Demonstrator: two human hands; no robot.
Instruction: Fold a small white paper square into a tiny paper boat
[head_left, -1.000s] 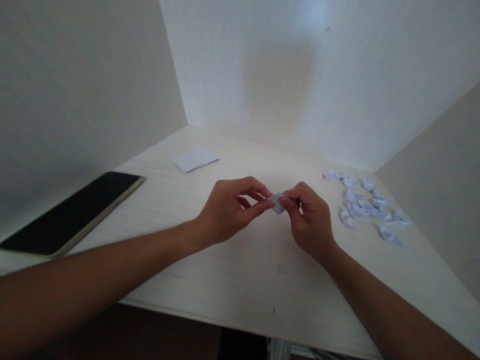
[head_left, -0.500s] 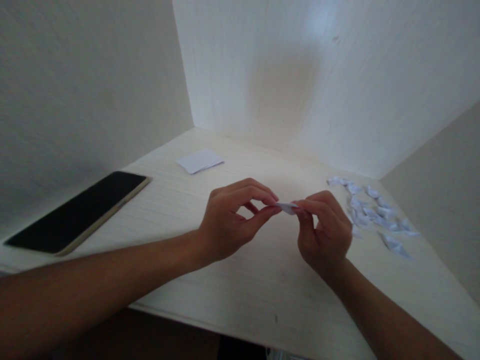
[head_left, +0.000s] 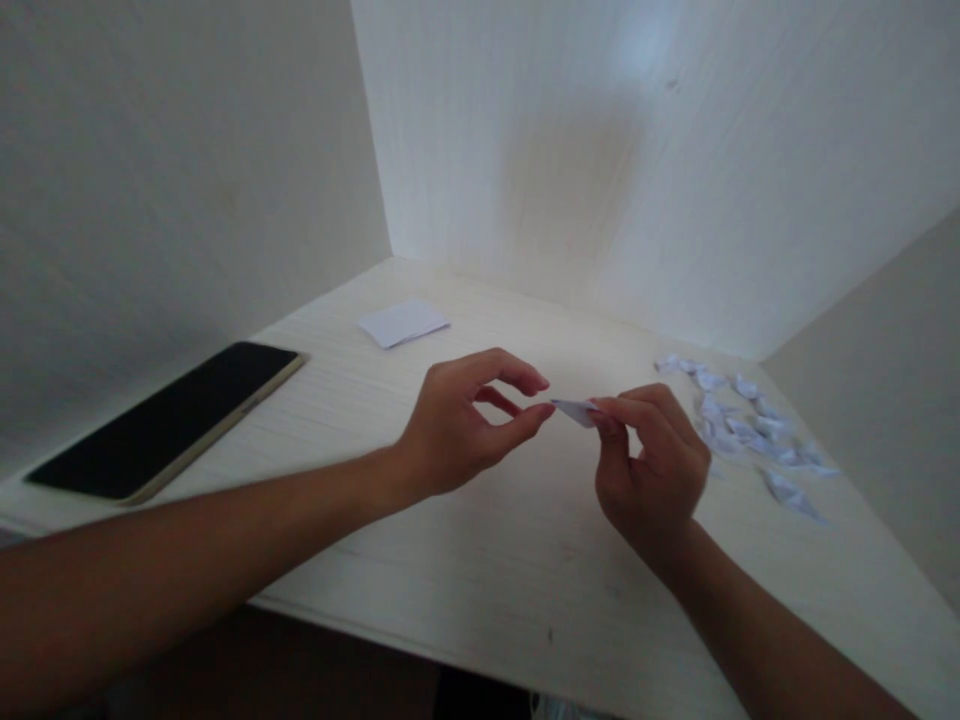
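A small folded piece of white paper [head_left: 574,410] is pinched between the thumb and fingers of my right hand [head_left: 651,462], a little above the desk [head_left: 480,560]. My left hand [head_left: 469,422] hovers just left of it with thumb and fingers parted, their tips close to the paper's left end but off it. A pile of several small folded white paper pieces [head_left: 742,425] lies on the desk to the right of my right hand.
A black phone [head_left: 169,418] lies face up near the desk's left edge. A small stack of white paper slips [head_left: 403,322] sits at the back left. White walls enclose the desk at left, back and right.
My left hand has let go of the paper piece and its fingers have spread. My right hand still pinches the piece, now turned flatter. The view shifted slightly.
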